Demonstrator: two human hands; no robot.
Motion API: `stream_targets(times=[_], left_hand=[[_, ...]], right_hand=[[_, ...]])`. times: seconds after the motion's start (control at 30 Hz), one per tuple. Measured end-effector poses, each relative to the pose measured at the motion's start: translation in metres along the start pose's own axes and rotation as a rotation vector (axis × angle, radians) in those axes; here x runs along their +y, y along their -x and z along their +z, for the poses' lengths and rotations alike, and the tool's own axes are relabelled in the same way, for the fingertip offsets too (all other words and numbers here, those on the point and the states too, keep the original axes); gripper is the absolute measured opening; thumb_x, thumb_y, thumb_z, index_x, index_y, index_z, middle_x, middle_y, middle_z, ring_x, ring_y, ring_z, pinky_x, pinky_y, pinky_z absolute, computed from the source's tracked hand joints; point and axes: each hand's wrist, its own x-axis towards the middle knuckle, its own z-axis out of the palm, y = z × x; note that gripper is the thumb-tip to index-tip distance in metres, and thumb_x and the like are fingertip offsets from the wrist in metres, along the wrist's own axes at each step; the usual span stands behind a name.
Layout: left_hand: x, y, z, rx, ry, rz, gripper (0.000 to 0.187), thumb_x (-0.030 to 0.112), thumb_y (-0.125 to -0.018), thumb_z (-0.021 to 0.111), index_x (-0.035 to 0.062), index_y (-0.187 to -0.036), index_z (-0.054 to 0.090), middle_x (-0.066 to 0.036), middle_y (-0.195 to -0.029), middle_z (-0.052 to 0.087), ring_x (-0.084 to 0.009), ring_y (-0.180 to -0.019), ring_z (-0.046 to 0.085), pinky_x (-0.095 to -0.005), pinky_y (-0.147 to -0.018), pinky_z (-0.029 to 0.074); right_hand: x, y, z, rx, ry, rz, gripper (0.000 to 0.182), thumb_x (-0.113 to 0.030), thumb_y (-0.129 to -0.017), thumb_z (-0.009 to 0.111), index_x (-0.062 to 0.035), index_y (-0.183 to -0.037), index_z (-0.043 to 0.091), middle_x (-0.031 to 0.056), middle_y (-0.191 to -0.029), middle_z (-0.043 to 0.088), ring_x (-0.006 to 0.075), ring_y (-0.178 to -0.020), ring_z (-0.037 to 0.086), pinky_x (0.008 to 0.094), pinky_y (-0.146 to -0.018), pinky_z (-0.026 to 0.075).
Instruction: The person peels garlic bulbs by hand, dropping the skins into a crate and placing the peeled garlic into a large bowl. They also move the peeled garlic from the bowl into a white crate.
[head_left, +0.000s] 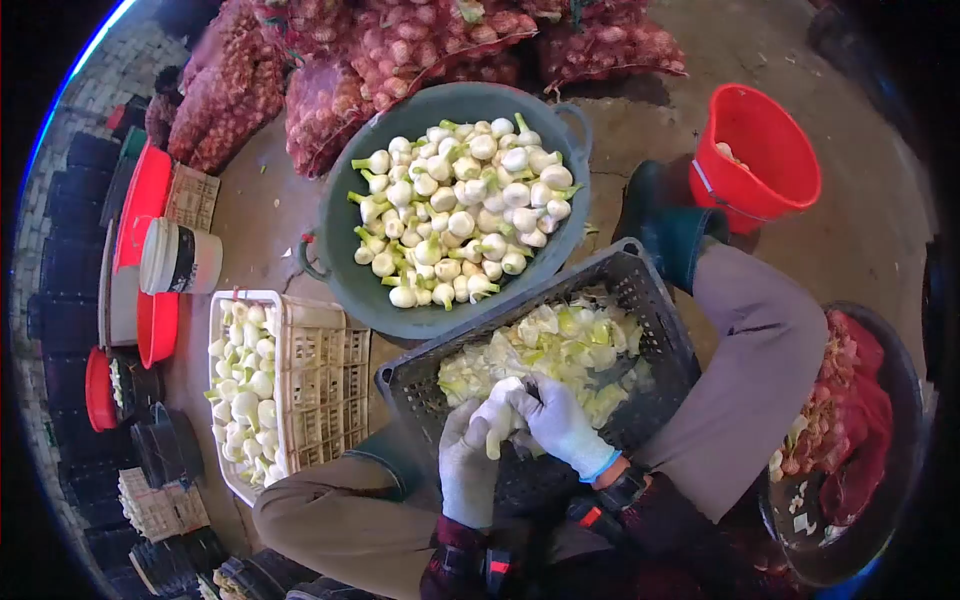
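Observation:
My left hand (467, 468), in a pale grey glove, is closed around a white garlic bulb (492, 420) with its pale stem pointing down. My right hand (566, 425), gloved too, has its fingers pinched at the bulb's side, and part of the bulb is hidden behind them. Both hands are above a black plastic crate (655, 400) that holds loose whitish-green garlic skins (540, 350). Beyond the crate, a large grey-green tub (345, 285) is heaped with white bulbs (460, 210) on short green stems.
At left stands a white crate (325, 350) of bulbs, with a white bucket (180, 257) beyond it. Red mesh sacks (400, 60) line the back. A red bucket (755, 160) is at upper right. A dark basin (885, 480) with a red net lies at right, beside my leg.

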Motion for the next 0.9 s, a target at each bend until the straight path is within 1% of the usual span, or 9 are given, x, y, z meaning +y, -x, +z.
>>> stream_targets(times=[0.17, 0.27, 0.33, 0.4, 0.53, 0.67, 0.83, 0.87, 0.9], left_hand=[[0.001, 0.012, -0.005, 0.081, 0.089, 0.066, 0.05, 0.022, -0.091, 0.064, 0.0012, -0.132, 0.045, -0.014, -0.119, 0.056, -0.0256, -0.107, 0.057, -0.0371, -0.093, 0.048], [0.016, 0.023, -0.001, 0.084, -0.15, 0.238, 0.054, 0.022, -0.092, 0.063, 0.0062, -0.139, 0.04, -0.013, -0.122, 0.054, -0.0263, -0.11, 0.056, -0.0377, -0.094, 0.049], [0.012, 0.016, -0.005, 0.057, -0.413, 0.357, 0.053, 0.022, -0.093, 0.061, 0.0073, -0.139, 0.039, -0.012, -0.122, 0.054, -0.0264, -0.111, 0.056, -0.0378, -0.096, 0.048], [0.006, 0.012, 0.001, 0.029, 0.14, 0.224, 0.051, 0.021, -0.094, 0.059, 0.0083, -0.14, 0.038, -0.01, -0.124, 0.054, -0.0257, -0.113, 0.054, -0.0374, -0.096, 0.047], [0.013, 0.011, 0.02, 0.054, 0.058, 0.176, 0.05, 0.02, -0.093, 0.06, 0.0057, -0.137, 0.039, -0.01, -0.125, 0.052, -0.0235, -0.113, 0.053, -0.0346, -0.092, 0.046], [0.004, 0.004, 0.015, 0.022, -0.119, 0.202, 0.047, 0.024, -0.097, 0.053, 0.0031, -0.137, 0.039, -0.013, -0.124, 0.053, -0.0228, -0.114, 0.053, -0.0369, -0.099, 0.042], [0.015, -0.002, 0.024, -0.065, -0.141, -0.045, 0.045, 0.026, -0.096, 0.055, -0.0004, -0.13, 0.046, -0.011, -0.12, 0.055, -0.0186, -0.106, 0.054, -0.0311, -0.091, 0.044], [0.014, 0.004, 0.032, 0.025, -0.115, -0.062, 0.042, 0.028, -0.096, 0.055, -0.0017, -0.126, 0.051, -0.008, -0.113, 0.058, -0.0163, -0.099, 0.056, -0.027, -0.085, 0.044], [0.015, 0.002, 0.036, 0.025, -0.114, -0.068, 0.042, 0.028, -0.096, 0.055, -0.0017, -0.126, 0.051, -0.008, -0.113, 0.058, -0.0163, -0.099, 0.056, -0.027, -0.085, 0.044]], right_hand=[[0.042, -0.016, -0.009, 0.355, 0.176, -0.027, 0.03, -0.029, -0.091, 0.057, -0.0021, -0.103, 0.063, 0.0217, -0.087, 0.066, 0.0377, -0.081, 0.065, 0.0432, -0.071, 0.05], [0.014, -0.008, -0.036, 0.2, 0.918, -0.103, 0.04, -0.041, -0.085, 0.064, -0.0047, -0.103, 0.063, 0.0177, -0.088, 0.066, 0.0363, -0.079, 0.065, 0.046, -0.071, 0.051], [-0.002, 0.005, -0.029, 0.15, 0.821, -0.222, 0.042, -0.041, -0.084, 0.065, -0.0041, -0.102, 0.063, 0.0161, -0.09, 0.066, 0.0365, -0.079, 0.065, 0.0458, -0.072, 0.051], [-0.024, 0.018, -0.014, -0.004, 0.264, -0.386, 0.039, -0.039, -0.082, 0.068, -0.003, -0.096, 0.065, 0.0139, -0.088, 0.067, 0.0363, -0.078, 0.064, 0.0426, -0.071, 0.051], [-0.023, 0.02, 0.002, 0.149, 0.369, -0.579, 0.027, -0.03, -0.081, 0.069, -0.0029, -0.084, 0.065, 0.0163, -0.073, 0.062, 0.0349, -0.069, 0.062, 0.0416, -0.062, 0.048], [-0.013, 0.014, 0.005, 0.171, 0.418, -0.46, 0.02, -0.023, -0.081, 0.067, -0.0037, -0.08, 0.064, 0.016, -0.07, 0.061, 0.0354, -0.065, 0.06, 0.0429, -0.057, 0.046], [-0.017, 0.001, -0.007, 0.203, 0.242, -0.282, 0.014, -0.016, -0.079, 0.066, -0.0044, -0.074, 0.061, 0.0161, -0.067, 0.059, 0.0351, -0.064, 0.06, 0.0415, -0.055, 0.045], [-0.019, 0.001, -0.006, 0.28, 0.289, -0.436, 0.014, -0.012, -0.081, 0.065, -0.0038, -0.072, 0.058, 0.0118, -0.063, 0.055, 0.0228, -0.052, 0.054, 0.0341, -0.051, 0.042], [-0.019, -0.001, -0.005, 0.281, 0.291, -0.43, 0.014, -0.012, -0.081, 0.065, -0.0038, -0.072, 0.058, 0.0118, -0.063, 0.055, 0.0228, -0.052, 0.054, 0.0341, -0.051, 0.042]])
